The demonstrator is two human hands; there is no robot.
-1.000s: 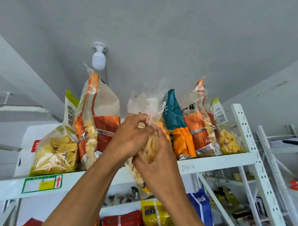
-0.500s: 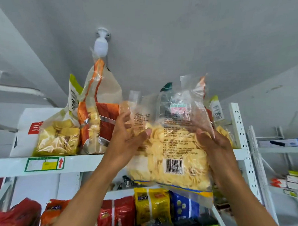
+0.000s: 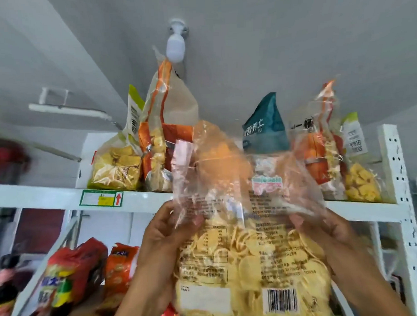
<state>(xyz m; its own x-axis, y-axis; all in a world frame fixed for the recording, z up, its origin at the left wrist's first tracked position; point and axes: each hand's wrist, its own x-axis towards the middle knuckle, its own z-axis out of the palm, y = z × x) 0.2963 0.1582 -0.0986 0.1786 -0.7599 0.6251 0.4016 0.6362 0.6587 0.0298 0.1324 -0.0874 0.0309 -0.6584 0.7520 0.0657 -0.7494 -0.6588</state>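
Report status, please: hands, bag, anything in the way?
Left grip, right grip hold clear chip bag by its sides. Bag in front of top shelf. Nothing blocking.

At centre frame, a chip bag of thin clear plastic film, glossy and crinkled, catches the light along its creases. Behind it runs a shelf of smooth white-painted metal, with a perforated metal upright at right. On the shelf, a teal bag looks matt, while the orange bag at upper left is shiny see-through film. At lower left, red packets gleam glossy. The ceiling above is flat, matt grey.
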